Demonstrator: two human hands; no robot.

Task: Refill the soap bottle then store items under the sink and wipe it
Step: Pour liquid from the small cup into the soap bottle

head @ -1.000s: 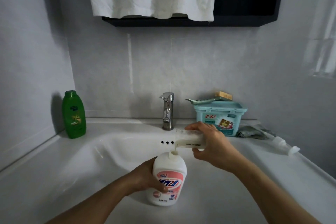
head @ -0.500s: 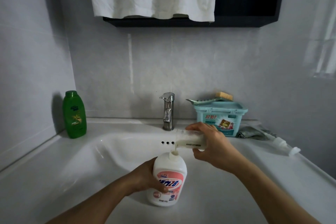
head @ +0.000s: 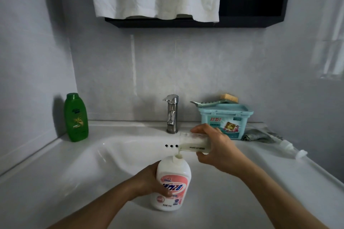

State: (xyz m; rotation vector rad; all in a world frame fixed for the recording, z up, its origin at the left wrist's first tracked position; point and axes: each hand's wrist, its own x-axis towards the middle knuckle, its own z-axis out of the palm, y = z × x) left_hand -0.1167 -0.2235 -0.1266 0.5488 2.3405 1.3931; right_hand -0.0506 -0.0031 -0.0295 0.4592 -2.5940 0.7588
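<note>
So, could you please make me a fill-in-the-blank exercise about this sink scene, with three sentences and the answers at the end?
1. The left hand steadies the soap bottle while the right hand ____ liquid into it from a clear container.
2. The plastic bottle standing left of the faucet is ____ in colour.
3. The pump lies to the ____ of the faucet.

Missing words: pours; green; right.

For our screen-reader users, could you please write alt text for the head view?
Over a white sink, the right hand tips a clear bottle, pouring pale soap into the open neck of a white soap bottle held upright by the left hand. A green bottle and tap stand behind.
</note>
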